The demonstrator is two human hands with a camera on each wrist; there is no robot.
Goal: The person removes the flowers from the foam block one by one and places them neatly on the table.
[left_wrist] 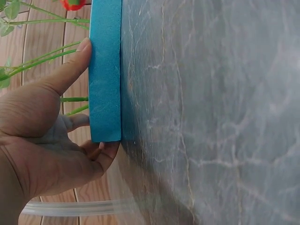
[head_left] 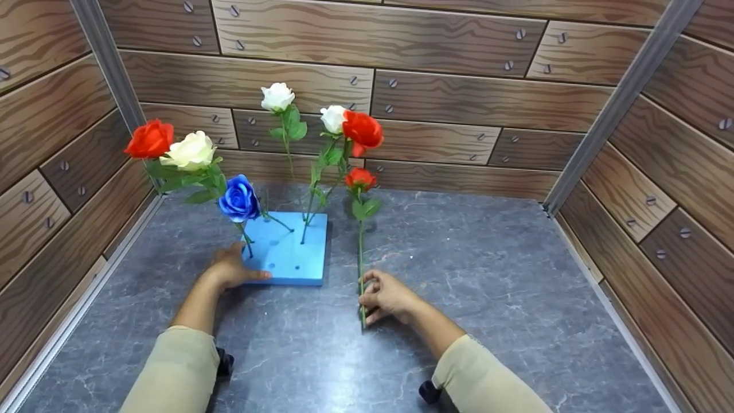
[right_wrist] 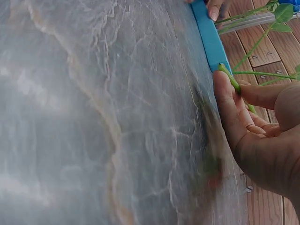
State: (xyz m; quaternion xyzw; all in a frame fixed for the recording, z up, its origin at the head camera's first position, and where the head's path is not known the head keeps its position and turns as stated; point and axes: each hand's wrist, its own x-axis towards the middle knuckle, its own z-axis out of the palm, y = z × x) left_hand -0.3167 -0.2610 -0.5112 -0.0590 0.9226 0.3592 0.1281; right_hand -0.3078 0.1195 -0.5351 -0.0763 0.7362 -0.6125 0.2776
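My right hand (head_left: 387, 297) pinched a red rose (head_left: 360, 179) by its stem, beyond the right edge of the blue block (head_left: 287, 252); my left hand (head_left: 229, 268) gripped its near left corner, thumb spread from fingers; a blue rose (head_left: 239, 198) stood by its left edge.

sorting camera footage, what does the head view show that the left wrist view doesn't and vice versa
Only the head view shows the right hand and the blue rose. Only the left wrist view shows the palm side of the left hand. Both show that hand gripping the blue block, flower stems and the marbled tabletop.
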